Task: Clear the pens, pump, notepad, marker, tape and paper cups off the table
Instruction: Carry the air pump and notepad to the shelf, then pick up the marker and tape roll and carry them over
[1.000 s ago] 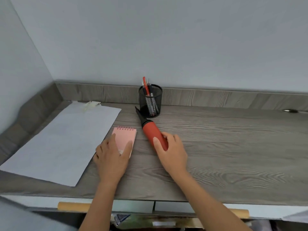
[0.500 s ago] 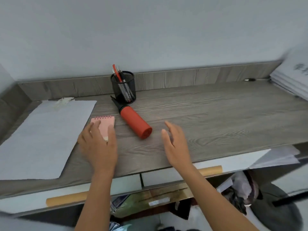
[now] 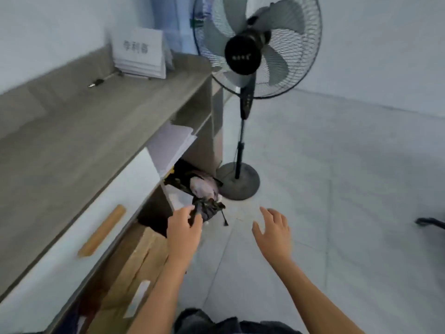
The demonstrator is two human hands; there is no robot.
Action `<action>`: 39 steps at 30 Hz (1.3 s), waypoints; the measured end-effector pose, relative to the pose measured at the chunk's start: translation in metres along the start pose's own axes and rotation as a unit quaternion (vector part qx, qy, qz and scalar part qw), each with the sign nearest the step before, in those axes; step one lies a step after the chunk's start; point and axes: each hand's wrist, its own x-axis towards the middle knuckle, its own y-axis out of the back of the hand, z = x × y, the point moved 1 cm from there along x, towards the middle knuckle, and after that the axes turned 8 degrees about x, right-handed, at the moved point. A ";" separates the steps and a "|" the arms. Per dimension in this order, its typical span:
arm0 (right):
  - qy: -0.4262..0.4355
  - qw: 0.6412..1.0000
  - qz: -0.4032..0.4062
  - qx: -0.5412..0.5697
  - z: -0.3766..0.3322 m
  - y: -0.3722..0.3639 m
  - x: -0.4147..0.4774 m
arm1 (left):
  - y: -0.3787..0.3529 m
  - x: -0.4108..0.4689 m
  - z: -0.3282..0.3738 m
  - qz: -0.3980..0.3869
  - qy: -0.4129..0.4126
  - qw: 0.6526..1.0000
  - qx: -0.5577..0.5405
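Head view, turned toward the right end of the surface [image 3: 79,131] and the floor. Left hand [image 3: 184,231]: fingers curled toward a dark bag [image 3: 208,208] lying on the floor below the surface; whether they grip it cannot be told through the blur. Right hand [image 3: 273,233]: fingers spread wide, holding nothing, above the floor tiles. Of the things to be cleared, only a pen [image 3: 96,82] is in view, lying near the back of the surface beside a stack of papers [image 3: 140,56]; the rest lie out of frame. Probable risk: a hasty pull snags the bag on the fan [image 3: 243,179] base just beside it, or spills its contents.
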 end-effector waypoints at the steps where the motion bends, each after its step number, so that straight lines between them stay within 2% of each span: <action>1: -0.024 1.000 -0.002 -0.004 0.021 0.013 -0.007 | -0.020 -0.008 0.009 -0.031 -0.002 0.999 -0.010; 6: -0.129 0.992 0.010 -0.017 0.124 0.079 -0.065 | -0.130 -0.075 0.057 -0.211 -0.076 0.974 0.019; 9: -0.201 0.979 0.028 -0.010 0.168 0.105 -0.101 | -0.169 -0.108 0.085 -0.274 -0.134 0.951 0.056; 14: -0.263 0.957 0.124 0.020 0.207 0.137 -0.137 | -0.206 -0.130 0.135 -0.317 -0.188 0.927 0.068; 21: -0.385 0.884 0.264 0.036 0.254 0.181 -0.178 | -0.273 -0.158 0.209 -0.414 -0.267 0.867 0.071; 25: -0.436 0.841 0.317 0.041 0.279 0.205 -0.172 | -0.306 -0.150 0.262 -0.441 -0.302 0.844 0.054; 28: -0.440 0.822 0.359 0.034 0.294 0.226 -0.147 | -0.327 -0.131 0.305 -0.448 -0.319 0.835 0.033; 35: -0.463 0.789 0.403 0.027 0.313 0.252 -0.093 | -0.380 -0.089 0.377 -0.466 -0.308 0.829 -0.015; 39: -0.513 0.757 0.403 0.042 0.319 0.250 -0.093 | -0.410 -0.096 0.389 -0.512 -0.299 0.805 0.010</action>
